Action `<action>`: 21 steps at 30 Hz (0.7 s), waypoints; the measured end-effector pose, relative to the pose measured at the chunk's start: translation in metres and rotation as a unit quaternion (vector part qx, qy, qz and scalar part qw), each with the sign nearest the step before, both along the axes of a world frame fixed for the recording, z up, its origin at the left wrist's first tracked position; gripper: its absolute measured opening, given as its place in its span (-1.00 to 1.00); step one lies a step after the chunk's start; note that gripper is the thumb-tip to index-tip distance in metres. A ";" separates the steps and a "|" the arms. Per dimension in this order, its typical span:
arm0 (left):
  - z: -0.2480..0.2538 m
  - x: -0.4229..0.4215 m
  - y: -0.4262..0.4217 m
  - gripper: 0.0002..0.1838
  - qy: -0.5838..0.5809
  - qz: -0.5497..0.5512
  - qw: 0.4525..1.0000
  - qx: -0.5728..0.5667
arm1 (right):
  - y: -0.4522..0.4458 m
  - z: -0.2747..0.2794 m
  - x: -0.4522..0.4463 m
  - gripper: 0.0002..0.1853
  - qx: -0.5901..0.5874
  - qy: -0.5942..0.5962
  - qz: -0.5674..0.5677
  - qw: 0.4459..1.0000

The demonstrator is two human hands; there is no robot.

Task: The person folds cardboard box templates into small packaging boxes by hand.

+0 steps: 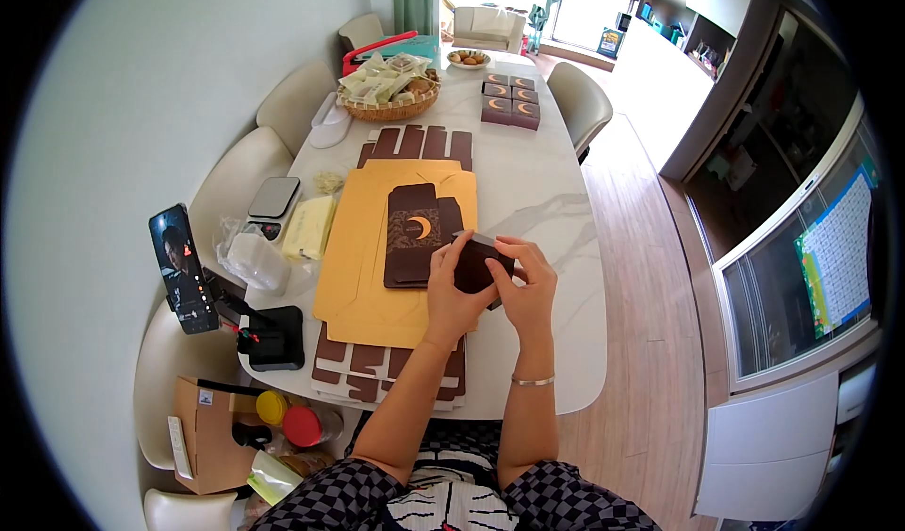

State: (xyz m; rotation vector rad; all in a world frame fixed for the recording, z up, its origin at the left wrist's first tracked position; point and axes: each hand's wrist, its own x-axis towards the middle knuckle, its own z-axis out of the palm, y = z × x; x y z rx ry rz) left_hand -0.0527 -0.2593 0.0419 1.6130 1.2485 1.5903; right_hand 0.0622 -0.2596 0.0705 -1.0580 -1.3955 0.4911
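Between my two hands is a small dark brown cardboard box [479,265], raised above the table. My left hand [454,284] grips its left side, fingers curled round it. On the other side my right hand [525,278] holds the box with thumb and fingers bent over its edge. The box's underside and far side are hidden. Just left of it lie flat dark brown box blanks [407,239] printed with an orange moon. They rest on a large yellow cardboard sheet [353,258], which covers part of more brown-and-white cut sheets [372,366].
Folded moon-printed boxes [510,110] stand at the far right of the table. A wicker basket [388,110] of packets sits far left. Along the left edge are a kitchen scale [274,198], a yellow packet [309,228] and a phone [182,267] on a stand.
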 end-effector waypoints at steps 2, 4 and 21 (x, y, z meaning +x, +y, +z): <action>0.004 0.001 -0.002 -0.21 -0.018 -0.015 1.000 -0.014 | 0.001 -0.001 0.001 -0.78 0.031 -0.024 -0.018 0.999; 0.006 0.002 -0.003 -0.21 -0.017 -0.016 1.000 -0.008 | 0.000 0.001 0.001 -0.79 0.024 -0.018 -0.017 0.999; 0.003 0.001 -0.002 -0.23 0.054 0.020 0.998 0.038 | 0.001 -0.005 0.009 -0.86 0.014 0.022 0.015 1.000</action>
